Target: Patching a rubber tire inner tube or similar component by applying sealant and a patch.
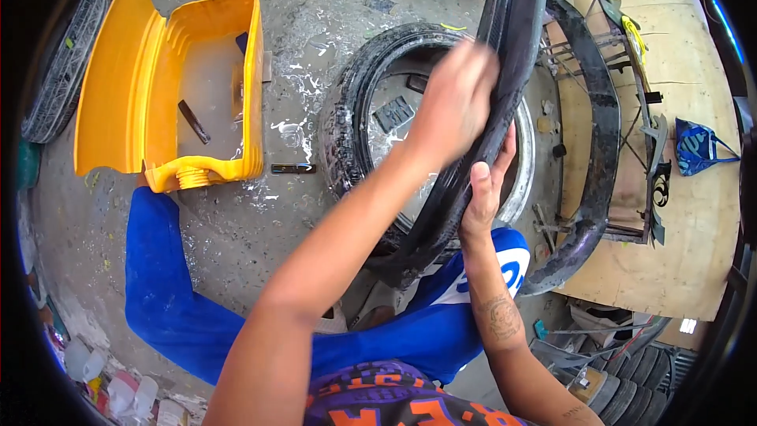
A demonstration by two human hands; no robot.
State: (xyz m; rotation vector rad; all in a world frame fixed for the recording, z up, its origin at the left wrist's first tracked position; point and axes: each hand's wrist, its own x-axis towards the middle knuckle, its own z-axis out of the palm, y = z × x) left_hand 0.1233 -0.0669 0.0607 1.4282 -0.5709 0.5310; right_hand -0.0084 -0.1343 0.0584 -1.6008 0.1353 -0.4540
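Right of the middle, holds a long curved black strip [505, 63] on a slant, with far end toward the right and near end down by the knees, above a tyre [347, 130] flat on the floor. Supports the strip's right edge with right hand [485, 201] — thumb upright against the near face, fingers partly open round the edge. Has left hand [456, 101] farther along, against or just beside the left edge — cannot tell, through the blur, how far open the fingers or whether gripping. Wears blue trousers [394, 343], with legs bent. To the left, has a cut-open yellow container [254, 102] near the left leg, with a small dark piece [193, 121] inside. To the right, has an arched black band [605, 114] by a wooden board [694, 252].
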